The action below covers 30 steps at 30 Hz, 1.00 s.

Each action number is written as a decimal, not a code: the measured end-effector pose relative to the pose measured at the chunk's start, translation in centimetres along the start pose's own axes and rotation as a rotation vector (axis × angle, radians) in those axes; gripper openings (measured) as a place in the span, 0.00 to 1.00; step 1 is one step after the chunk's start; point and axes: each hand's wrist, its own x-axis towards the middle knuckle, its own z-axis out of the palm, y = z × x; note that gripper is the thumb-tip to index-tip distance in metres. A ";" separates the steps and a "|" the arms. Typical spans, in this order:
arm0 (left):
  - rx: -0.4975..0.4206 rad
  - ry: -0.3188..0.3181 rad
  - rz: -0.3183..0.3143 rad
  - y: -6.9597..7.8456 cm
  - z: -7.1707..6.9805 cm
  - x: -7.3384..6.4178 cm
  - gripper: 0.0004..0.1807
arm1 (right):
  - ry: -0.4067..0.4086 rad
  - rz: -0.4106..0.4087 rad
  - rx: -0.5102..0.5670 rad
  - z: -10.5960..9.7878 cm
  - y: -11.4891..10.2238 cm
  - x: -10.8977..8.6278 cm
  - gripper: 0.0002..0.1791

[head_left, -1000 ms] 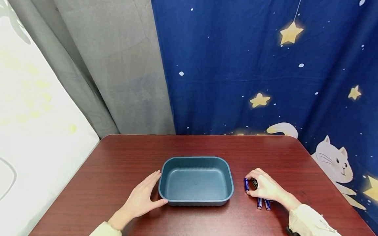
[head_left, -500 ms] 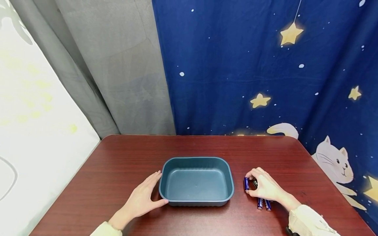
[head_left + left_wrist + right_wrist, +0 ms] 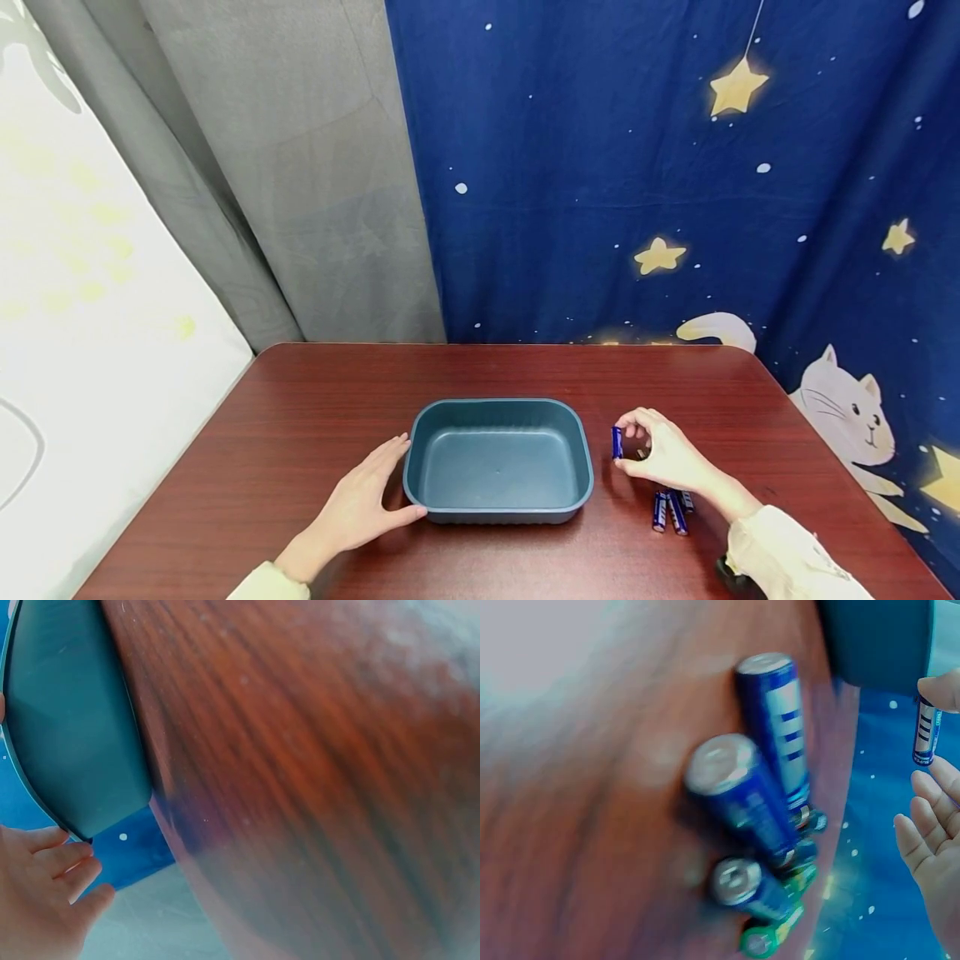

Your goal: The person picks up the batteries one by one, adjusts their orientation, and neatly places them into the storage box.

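My right hand [image 3: 670, 457] pinches a blue battery [image 3: 617, 443] upright between thumb and fingertips, just off the right side of a blue-green plastic basin [image 3: 498, 473]. In the right wrist view the battery [image 3: 925, 733] shows a white label with dark bars, and the other fingers stretch out loosely. Beneath that hand, several blue batteries [image 3: 775, 712] and a green-ended battery [image 3: 760, 942] lie close together on the table. My left hand [image 3: 358, 505] rests against the basin's left end, fingers fairly straight, thumb at its near corner. The left wrist view also shows its fingertips at the basin rim.
A dark red wooden table [image 3: 337, 400] carries everything, its far edge meeting a grey curtain [image 3: 315, 208] and a blue star-patterned curtain [image 3: 570, 167]. A white patterned cloth [image 3: 97, 333] hangs along the left side.
My right hand has lifted a blue battery and shifted slightly up and left, uncovering more of the batteries below it. The left hand and basin stay put.
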 end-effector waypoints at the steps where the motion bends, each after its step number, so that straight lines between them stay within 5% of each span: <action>1: 0.000 0.002 0.001 0.0 0.0 0.0 0.48 | -0.002 0.008 0.002 0.0 -0.2 0.2 0.24; 8: -0.001 0.030 0.034 -0.1 0.1 0.0 0.47 | -0.010 0.073 0.041 0.1 -1.8 1.7 0.24; 30: -0.053 -0.021 -0.022 -0.1 -0.4 0.3 0.49 | -0.086 -0.022 0.196 5.5 -6.5 6.8 0.24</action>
